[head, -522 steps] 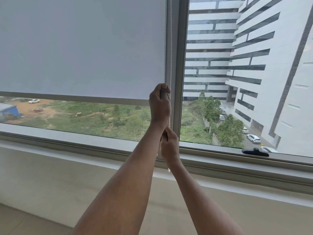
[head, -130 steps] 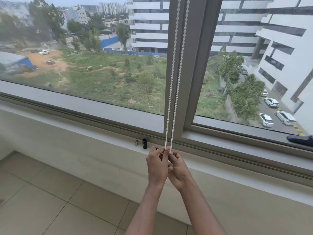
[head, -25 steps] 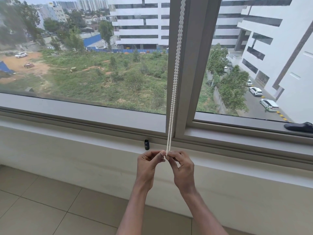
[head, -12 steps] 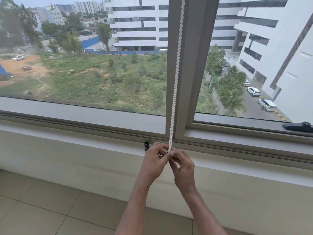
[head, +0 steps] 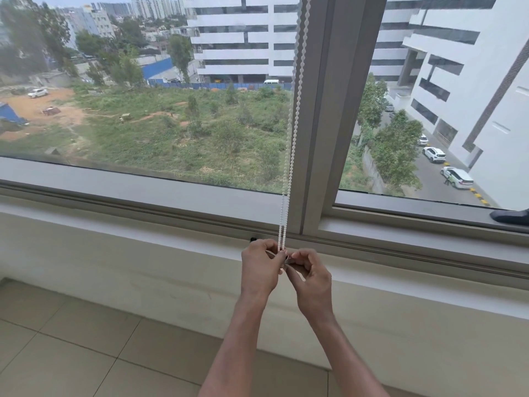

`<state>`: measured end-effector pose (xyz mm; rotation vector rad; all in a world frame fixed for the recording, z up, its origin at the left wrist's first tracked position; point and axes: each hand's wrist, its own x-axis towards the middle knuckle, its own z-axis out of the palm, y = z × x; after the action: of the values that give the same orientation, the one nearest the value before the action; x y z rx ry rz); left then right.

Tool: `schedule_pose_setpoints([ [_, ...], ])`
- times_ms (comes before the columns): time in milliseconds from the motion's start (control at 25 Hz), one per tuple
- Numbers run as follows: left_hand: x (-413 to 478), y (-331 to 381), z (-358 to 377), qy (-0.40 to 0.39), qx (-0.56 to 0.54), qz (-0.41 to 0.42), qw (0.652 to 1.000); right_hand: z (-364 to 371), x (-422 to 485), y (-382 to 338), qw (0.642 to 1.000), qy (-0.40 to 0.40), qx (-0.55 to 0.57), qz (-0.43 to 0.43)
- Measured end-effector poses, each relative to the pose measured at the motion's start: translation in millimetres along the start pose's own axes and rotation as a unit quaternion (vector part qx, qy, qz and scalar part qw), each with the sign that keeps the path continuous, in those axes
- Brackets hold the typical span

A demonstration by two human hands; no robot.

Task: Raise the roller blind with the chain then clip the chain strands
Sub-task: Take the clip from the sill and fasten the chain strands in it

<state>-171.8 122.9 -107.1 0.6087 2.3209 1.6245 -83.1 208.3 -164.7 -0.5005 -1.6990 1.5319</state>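
Note:
Two strands of white bead chain (head: 292,133) hang side by side down the grey window mullion (head: 323,110) to the sill. My left hand (head: 262,266) pinches the chain's lower end, with a loop of beads showing by the thumb. My right hand (head: 310,277) meets it from the right, fingertips closed on a small dark clip (head: 287,261) at the strands. The clip is mostly hidden by my fingers. The roller blind is out of view above the frame.
A small black object (head: 253,239) stands on the window sill (head: 171,216) just left of my hands. A black window handle (head: 511,216) lies on the right frame. Below the sill is a white wall, then beige floor tiles (head: 71,353).
Since 20.9 s ago the blind has gone up out of view. Over the last second my hands have closed together at the chain's lower end; the two strands now hang slightly apart.

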Motion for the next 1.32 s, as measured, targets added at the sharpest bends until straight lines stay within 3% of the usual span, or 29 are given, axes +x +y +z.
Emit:
schedule_pose_setpoints([
  [320, 30, 1, -29, 0.063, 0.096, 0.025, 0.993, 42, 18, 10, 0.994, -0.055, -0.086, -0.032],
  [520, 54, 1, -48, 0.076, 0.121, 0.017, 0.99, 70, 38, 33, 0.975, -0.035, -0.209, 0.07],
  [760, 69, -10, -71, 0.078, 0.104, 0.006, 0.991, 98, 62, 46, 0.933, -0.106, -0.32, 0.125],
  [1000, 71, -24, -88, 0.08, 0.081, -0.001, 0.993, 117, 67, 53, 0.931, -0.06, -0.341, 0.118],
  [1160, 69, -27, -89, 0.077, 0.079, -0.001, 0.994, 111, 72, 50, 0.926, -0.078, -0.355, 0.099],
  [1320, 62, -23, -81, 0.063, 0.068, -0.014, 0.996, 101, 61, 52, 0.96, -0.081, -0.247, 0.107],
])
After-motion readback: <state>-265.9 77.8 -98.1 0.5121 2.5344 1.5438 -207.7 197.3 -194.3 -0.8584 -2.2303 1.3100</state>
